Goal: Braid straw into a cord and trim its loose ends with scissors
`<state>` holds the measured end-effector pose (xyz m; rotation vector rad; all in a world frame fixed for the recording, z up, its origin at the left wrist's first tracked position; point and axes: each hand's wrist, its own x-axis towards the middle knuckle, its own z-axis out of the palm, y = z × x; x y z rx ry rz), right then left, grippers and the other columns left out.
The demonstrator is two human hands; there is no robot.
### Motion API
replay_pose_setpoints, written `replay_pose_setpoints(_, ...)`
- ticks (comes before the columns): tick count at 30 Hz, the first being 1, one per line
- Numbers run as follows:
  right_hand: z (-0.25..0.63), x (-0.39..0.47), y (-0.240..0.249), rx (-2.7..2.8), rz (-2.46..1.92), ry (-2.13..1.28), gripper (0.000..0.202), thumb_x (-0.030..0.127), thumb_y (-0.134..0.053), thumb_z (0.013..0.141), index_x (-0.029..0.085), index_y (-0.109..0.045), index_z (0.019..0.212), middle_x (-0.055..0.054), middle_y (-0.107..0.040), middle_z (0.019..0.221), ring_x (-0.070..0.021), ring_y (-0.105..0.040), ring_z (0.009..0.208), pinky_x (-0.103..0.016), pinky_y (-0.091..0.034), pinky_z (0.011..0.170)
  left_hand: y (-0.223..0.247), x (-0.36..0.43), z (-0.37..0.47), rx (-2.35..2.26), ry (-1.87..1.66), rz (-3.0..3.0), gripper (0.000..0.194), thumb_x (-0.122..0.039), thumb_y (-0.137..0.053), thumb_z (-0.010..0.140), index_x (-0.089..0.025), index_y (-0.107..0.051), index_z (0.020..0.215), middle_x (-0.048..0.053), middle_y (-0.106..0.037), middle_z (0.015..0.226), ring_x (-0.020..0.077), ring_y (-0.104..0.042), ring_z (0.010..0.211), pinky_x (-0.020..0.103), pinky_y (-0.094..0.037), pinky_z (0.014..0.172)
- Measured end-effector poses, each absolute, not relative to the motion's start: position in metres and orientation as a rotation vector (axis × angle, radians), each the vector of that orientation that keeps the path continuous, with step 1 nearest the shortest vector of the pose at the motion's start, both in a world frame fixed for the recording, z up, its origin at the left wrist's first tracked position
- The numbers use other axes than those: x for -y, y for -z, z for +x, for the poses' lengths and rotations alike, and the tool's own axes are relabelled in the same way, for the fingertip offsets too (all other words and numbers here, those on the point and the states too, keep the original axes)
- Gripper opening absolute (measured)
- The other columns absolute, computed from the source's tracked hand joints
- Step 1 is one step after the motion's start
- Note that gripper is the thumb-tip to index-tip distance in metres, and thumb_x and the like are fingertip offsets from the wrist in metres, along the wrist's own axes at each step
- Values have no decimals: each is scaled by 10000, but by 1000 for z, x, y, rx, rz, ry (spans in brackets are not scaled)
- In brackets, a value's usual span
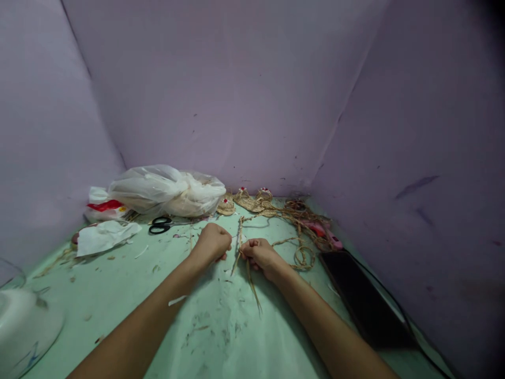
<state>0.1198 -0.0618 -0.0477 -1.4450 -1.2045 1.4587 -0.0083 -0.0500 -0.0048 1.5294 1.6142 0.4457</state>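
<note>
A thin braid of dry plant fibre point(241, 229) runs toward me over the green surface. My right hand point(262, 255) pinches its near end between thumb and fingers. Loose strands point(253, 289) hang down below that grip. Just left of the braid, my left hand point(214, 242) is closed with its fingers curled in; whatever it may hold is too small or hidden to make out. Behind the hands, the braid's far end lies near several woven straw pieces point(246, 201) with red decorations.
A knotted white plastic bag point(165, 192) and black-handled scissors point(160, 226) lie back left, near a white paper sheet point(106, 237). Tangled braided cord point(303, 216) is back right, beside a black flat device point(366, 300) with a cable. A white bowl point(27, 326) stands front left. Purple walls enclose the surface.
</note>
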Motion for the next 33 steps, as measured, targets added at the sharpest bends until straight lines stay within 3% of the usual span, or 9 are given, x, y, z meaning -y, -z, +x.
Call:
replay_pose_setpoints(6, 123, 61, 46, 1319, -1410, -1460, 73, 154, -457, 596, 162, -464, 524, 50, -454, 421, -35, -298, 332, -169, -225, 333, 22, 49, 0, -1381, -392, 1221, 120, -93, -411, 589, -109, -516, 533, -11, -475, 416, 57, -415, 350, 174, -354, 394)
replay_pose_setpoints(12, 129, 57, 50, 1557, -1479, -1348, 53, 121, -486, 576, 162, -497, 544, 52, -457, 422, -67, -396, 355, -195, -308, 392, 29, 44, -3, -1408, -426, 1189, 163, -117, -484, 542, -152, -393, 411, -63, -303, 279, 38, -234, 259, 180, -148, 299)
replay_pose_setpoints(19, 132, 68, 31, 1809, -1686, -863, 62, 140, -564, 546, 145, -625, 559, -24, -582, 508, -118, -471, 512, -231, -259, 477, 32, 47, 7, -1495, -529, 1225, 209, -75, -484, 473, -179, -322, 393, -80, -238, 239, 40, -191, 254, 202, -77, 310)
replay_pose_setpoints(26, 114, 86, 15, 2140, -1907, -428, 202, 144, -506, 587, 144, -690, 669, -133, -683, 700, -174, -584, 593, -248, -262, 466, 32, 46, 2, -1441, -483, 1136, 199, -109, -453, 511, -183, -305, 400, -76, -221, 266, 31, -156, 265, 201, -67, 324)
replay_pose_setpoints(30, 111, 89, 19, 2144, -1844, -416, 195, 128, -503, 592, 144, -684, 664, -114, -681, 687, -172, -590, 602, -236, -285, 470, 31, 46, -4, -1379, -482, 1140, 132, -113, -441, 502, -168, -353, 421, -78, -230, 289, 28, -146, 272, 200, -60, 328)
replay_pose_setpoints(33, 121, 83, 17, 2104, -1765, -699, 143, 125, -534, 585, 140, -671, 622, -61, -655, 589, -134, -565, 537, -203, -305, 457, 30, 48, -4, -1361, -499, 1168, 88, -117, -447, 490, -160, -390, 438, -76, -250, 293, 28, -153, 271, 199, -53, 327)
